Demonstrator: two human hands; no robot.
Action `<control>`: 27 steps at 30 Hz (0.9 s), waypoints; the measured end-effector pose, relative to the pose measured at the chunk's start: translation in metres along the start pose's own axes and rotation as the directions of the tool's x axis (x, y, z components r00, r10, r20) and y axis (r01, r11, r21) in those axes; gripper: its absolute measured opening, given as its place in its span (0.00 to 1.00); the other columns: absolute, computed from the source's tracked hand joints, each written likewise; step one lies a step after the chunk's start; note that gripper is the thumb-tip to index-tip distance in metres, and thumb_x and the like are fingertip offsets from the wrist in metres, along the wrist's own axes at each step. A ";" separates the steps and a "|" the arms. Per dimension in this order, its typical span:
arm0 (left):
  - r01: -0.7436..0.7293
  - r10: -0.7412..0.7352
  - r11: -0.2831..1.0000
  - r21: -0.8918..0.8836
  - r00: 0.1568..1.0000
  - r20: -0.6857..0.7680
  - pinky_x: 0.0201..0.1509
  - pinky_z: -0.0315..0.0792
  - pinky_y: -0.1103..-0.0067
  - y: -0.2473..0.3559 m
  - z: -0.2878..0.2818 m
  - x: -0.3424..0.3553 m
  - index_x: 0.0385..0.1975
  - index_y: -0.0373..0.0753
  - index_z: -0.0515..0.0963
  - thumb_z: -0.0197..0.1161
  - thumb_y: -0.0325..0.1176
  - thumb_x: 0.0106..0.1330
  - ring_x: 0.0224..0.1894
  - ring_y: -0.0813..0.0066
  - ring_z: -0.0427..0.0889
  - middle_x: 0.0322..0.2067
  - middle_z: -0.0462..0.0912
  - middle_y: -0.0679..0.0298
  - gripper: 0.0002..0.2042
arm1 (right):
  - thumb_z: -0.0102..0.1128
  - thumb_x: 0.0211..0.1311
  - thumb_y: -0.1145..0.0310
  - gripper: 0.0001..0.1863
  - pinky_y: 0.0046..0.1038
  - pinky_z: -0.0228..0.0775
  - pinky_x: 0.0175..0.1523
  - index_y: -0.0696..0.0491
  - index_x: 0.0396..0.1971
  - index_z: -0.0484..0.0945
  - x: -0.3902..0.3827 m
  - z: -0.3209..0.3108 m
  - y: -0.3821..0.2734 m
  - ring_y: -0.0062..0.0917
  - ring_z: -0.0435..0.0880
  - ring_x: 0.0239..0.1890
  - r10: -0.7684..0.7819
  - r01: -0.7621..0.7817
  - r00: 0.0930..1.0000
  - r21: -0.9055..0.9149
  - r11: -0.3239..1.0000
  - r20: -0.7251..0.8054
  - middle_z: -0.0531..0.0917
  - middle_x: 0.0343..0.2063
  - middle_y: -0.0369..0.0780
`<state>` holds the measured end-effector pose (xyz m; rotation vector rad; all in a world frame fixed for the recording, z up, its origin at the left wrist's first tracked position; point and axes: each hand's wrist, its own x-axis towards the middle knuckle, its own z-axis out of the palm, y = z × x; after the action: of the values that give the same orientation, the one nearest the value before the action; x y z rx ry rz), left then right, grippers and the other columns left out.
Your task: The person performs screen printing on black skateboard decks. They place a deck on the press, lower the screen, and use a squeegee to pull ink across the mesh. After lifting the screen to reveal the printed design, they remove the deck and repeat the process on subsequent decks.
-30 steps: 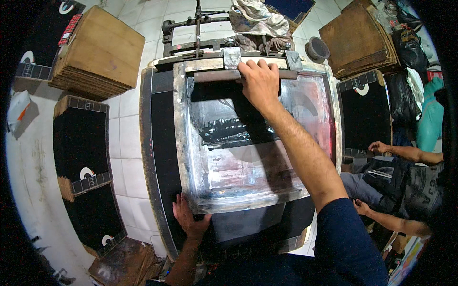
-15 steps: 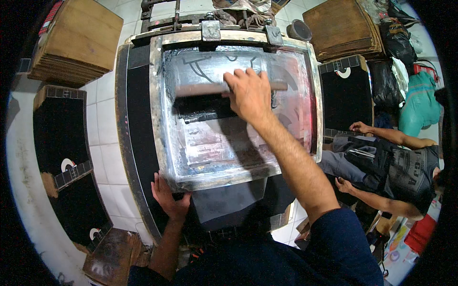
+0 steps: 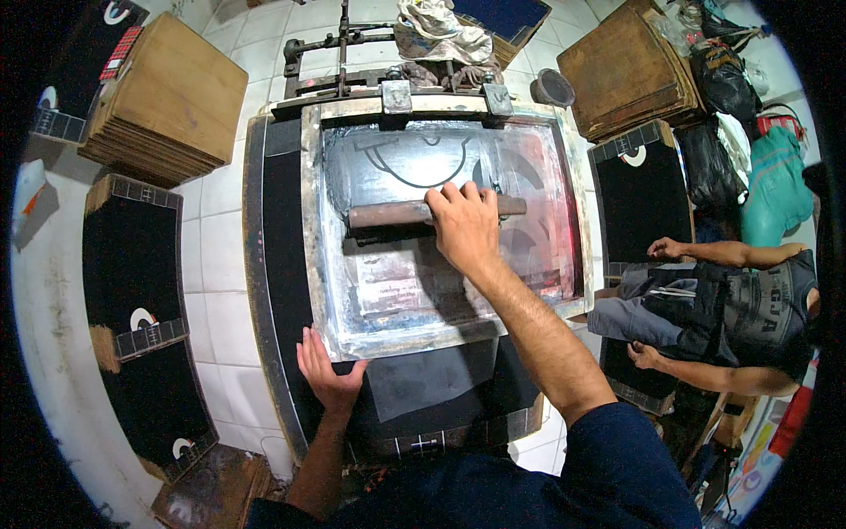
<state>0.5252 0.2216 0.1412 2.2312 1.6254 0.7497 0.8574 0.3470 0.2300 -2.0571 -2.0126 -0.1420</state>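
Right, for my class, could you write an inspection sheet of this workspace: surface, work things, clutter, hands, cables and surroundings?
Surface: black-topped board beneath the framed screen; dark grey panel shows past its near edge.
Work things: two metal clamps at the screen's far edge; long brownish bar across the screen.
Clutter: crumpled cloth beyond the clamps; dark plastic bag at right.
Hands: right hand grips the bar; left hand, open, at the screen's near left corner.
Cables: none clearly seen.
Surroundings: board stacks far left and far right, white tiled floor, another person at right.
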 end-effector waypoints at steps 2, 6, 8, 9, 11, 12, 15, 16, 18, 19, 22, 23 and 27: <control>0.073 -0.069 0.994 -0.078 0.997 0.047 0.80 0.48 0.48 0.002 -0.002 0.004 0.75 0.27 0.58 0.84 0.43 0.46 0.77 0.45 0.62 0.72 0.66 0.41 0.56 | 0.68 0.48 0.76 0.19 0.44 0.63 0.56 0.47 0.43 0.81 -0.008 -0.004 -0.001 0.35 0.78 0.48 0.022 -0.021 0.999 0.035 0.999 -0.041 0.82 0.40 0.35; 0.129 -0.114 0.971 -0.201 0.990 0.082 0.81 0.40 0.44 0.006 -0.004 0.012 0.75 0.28 0.58 0.85 0.36 0.47 0.78 0.44 0.60 0.72 0.66 0.41 0.55 | 0.70 0.43 0.78 0.25 0.46 0.61 0.62 0.46 0.47 0.83 -0.047 -0.014 -0.011 0.33 0.78 0.52 0.074 -0.053 0.982 0.126 0.991 -0.172 0.84 0.46 0.33; 0.146 -0.125 0.968 -0.206 0.986 0.115 0.80 0.40 0.42 0.009 -0.006 0.012 0.75 0.27 0.59 0.85 0.33 0.48 0.77 0.43 0.62 0.72 0.67 0.40 0.53 | 0.67 0.44 0.80 0.27 0.46 0.59 0.63 0.45 0.48 0.85 -0.073 -0.019 -0.017 0.33 0.79 0.51 0.130 -0.091 0.969 0.187 0.978 -0.209 0.85 0.48 0.33; 0.165 -0.144 0.953 -0.253 0.985 0.099 0.80 0.42 0.42 0.009 -0.008 0.010 0.74 0.27 0.60 0.85 0.31 0.48 0.76 0.43 0.64 0.72 0.67 0.39 0.53 | 0.66 0.41 0.80 0.29 0.47 0.58 0.63 0.44 0.49 0.86 -0.086 -0.022 -0.020 0.33 0.78 0.53 0.135 -0.092 0.963 0.185 0.978 -0.234 0.85 0.49 0.32; 0.200 -0.182 0.916 -0.349 0.980 0.083 0.79 0.45 0.42 0.010 -0.010 0.006 0.74 0.27 0.61 0.84 0.28 0.48 0.75 0.42 0.66 0.72 0.67 0.38 0.51 | 0.66 0.37 0.80 0.31 0.49 0.57 0.64 0.43 0.48 0.88 -0.108 -0.026 -0.023 0.32 0.78 0.56 0.146 -0.096 0.950 0.186 0.978 -0.277 0.85 0.50 0.31; 0.180 -0.165 0.925 -0.334 0.984 0.074 0.79 0.48 0.44 0.010 -0.010 0.005 0.74 0.27 0.61 0.84 0.28 0.48 0.74 0.41 0.67 0.71 0.67 0.37 0.51 | 0.67 0.39 0.79 0.30 0.49 0.57 0.65 0.42 0.49 0.87 -0.116 -0.028 -0.024 0.32 0.78 0.56 0.152 -0.107 0.952 0.175 0.979 -0.267 0.85 0.51 0.31; 0.149 -0.142 0.934 -0.324 0.989 0.045 0.77 0.59 0.50 0.008 -0.009 -0.002 0.74 0.26 0.61 0.84 0.26 0.48 0.72 0.41 0.70 0.70 0.67 0.35 0.51 | 0.70 0.43 0.75 0.28 0.49 0.57 0.66 0.39 0.49 0.88 -0.137 -0.033 -0.026 0.30 0.77 0.57 0.151 -0.102 0.942 0.174 0.979 -0.301 0.85 0.53 0.29; 0.151 -0.147 0.925 -0.348 0.988 0.039 0.76 0.62 0.53 0.006 -0.008 -0.004 0.74 0.27 0.61 0.84 0.24 0.48 0.72 0.42 0.70 0.70 0.67 0.35 0.51 | 0.70 0.43 0.74 0.28 0.49 0.57 0.66 0.39 0.49 0.88 -0.141 -0.034 -0.027 0.30 0.77 0.57 0.151 -0.098 0.937 0.179 0.979 -0.316 0.85 0.53 0.29; 0.166 -0.167 0.897 -0.409 0.985 0.035 0.73 0.67 0.57 0.005 -0.005 -0.007 0.74 0.27 0.60 0.84 0.23 0.48 0.72 0.43 0.71 0.71 0.65 0.35 0.51 | 0.70 0.43 0.74 0.27 0.49 0.57 0.67 0.39 0.49 0.88 -0.149 -0.037 -0.028 0.30 0.77 0.57 0.155 -0.097 0.929 0.184 0.978 -0.336 0.85 0.53 0.28; 0.178 -0.182 0.879 -0.443 0.983 0.033 0.72 0.68 0.59 0.004 -0.004 -0.009 0.75 0.27 0.59 0.84 0.22 0.48 0.71 0.44 0.71 0.72 0.65 0.36 0.52 | 0.71 0.44 0.72 0.26 0.49 0.57 0.67 0.38 0.49 0.89 -0.152 -0.038 -0.028 0.29 0.77 0.57 0.146 -0.092 0.918 0.159 0.983 -0.370 0.85 0.53 0.27; 0.154 -0.170 0.838 -0.524 0.985 0.018 0.71 0.71 0.61 0.004 -0.007 -0.010 0.76 0.28 0.55 0.84 0.20 0.48 0.71 0.47 0.71 0.74 0.61 0.38 0.54 | 0.71 0.44 0.70 0.25 0.48 0.56 0.67 0.37 0.48 0.89 -0.163 -0.045 -0.034 0.29 0.77 0.57 0.174 -0.120 0.907 0.161 0.980 -0.385 0.85 0.52 0.27; 0.137 -0.157 0.826 -0.547 0.988 0.010 0.71 0.71 0.62 0.006 -0.010 -0.009 0.77 0.28 0.54 0.83 0.19 0.48 0.71 0.48 0.71 0.74 0.59 0.39 0.55 | 0.70 0.48 0.65 0.22 0.48 0.56 0.67 0.37 0.47 0.89 -0.166 -0.047 -0.036 0.29 0.77 0.57 0.167 -0.125 0.901 0.131 0.984 -0.399 0.86 0.52 0.27; 0.113 -0.161 0.635 -0.765 0.987 0.012 0.71 0.71 0.63 0.028 -0.030 0.001 0.81 0.36 0.46 0.77 0.10 0.49 0.70 0.56 0.70 0.74 0.62 0.44 0.59 | 0.65 0.56 0.54 0.18 0.47 0.56 0.66 0.38 0.46 0.89 -0.172 -0.065 -0.044 0.28 0.78 0.56 0.146 -0.117 0.873 0.092 0.989 -0.465 0.87 0.52 0.27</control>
<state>0.5314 0.2110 0.1804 1.4523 1.1395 1.1906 0.8143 0.1648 0.2545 -1.8835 -1.5569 -0.4968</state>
